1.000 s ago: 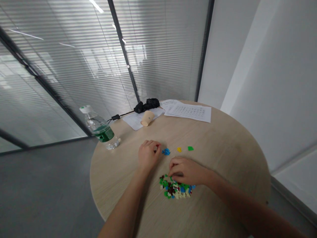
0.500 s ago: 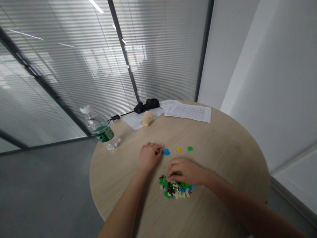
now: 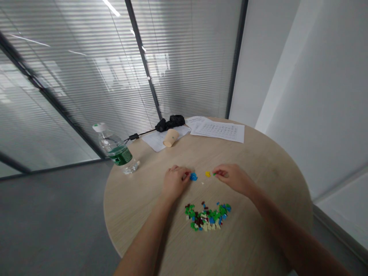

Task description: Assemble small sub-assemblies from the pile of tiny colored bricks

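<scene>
Standing near the left hand (image 3: 174, 183), a plastic bottle (image 3: 115, 147) holds water.

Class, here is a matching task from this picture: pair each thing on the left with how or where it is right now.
Column 1
1. left hand
2. right hand
3. paper cup
4. water bottle

Column 2
A. lying on its side on a sheet of paper
B. standing upright on the table
C. resting beside a blue brick
D. pinching a green brick

Pairs: 1-C, 2-D, 3-A, 4-B
</scene>
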`<state>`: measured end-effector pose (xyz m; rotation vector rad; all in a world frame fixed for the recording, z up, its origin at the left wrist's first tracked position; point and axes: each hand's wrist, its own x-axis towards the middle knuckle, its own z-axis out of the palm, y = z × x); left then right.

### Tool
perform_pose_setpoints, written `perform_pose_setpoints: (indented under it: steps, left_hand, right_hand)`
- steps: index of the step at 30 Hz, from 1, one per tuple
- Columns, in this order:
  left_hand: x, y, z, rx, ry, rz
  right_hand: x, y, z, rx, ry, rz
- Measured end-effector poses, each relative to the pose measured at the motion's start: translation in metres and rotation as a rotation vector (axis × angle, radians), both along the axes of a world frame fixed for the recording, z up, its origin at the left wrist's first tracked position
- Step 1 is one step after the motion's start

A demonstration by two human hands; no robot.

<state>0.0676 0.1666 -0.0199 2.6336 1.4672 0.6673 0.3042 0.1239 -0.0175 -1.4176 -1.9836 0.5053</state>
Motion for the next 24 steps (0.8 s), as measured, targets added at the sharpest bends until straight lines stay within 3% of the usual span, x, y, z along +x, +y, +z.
perform_pose_setpoints:
  steps: [3, 5, 17, 24]
  left_hand:
    - [-0.002, 0.0, 0.002, 0.034, -0.039, 0.003]
    - [-0.004, 0.001, 0.003, 0.05, -0.057, 0.011]
    - [-0.005, 0.0, 0.003, 0.052, -0.074, 0.008]
    - [-0.005, -0.001, 0.004, 0.045, -0.07, 0.01]
  right_hand:
    - [0.021, 0.008, 0.0, -0.009, -0.077, -0.159]
    - [0.028, 0.011, -0.002, -0.029, -0.156, -0.188]
    - [0.023, 0.014, -0.013, -0.015, -0.303, -0.212]
    - [0.02, 0.012, -0.008, 0.022, -0.231, -0.22]
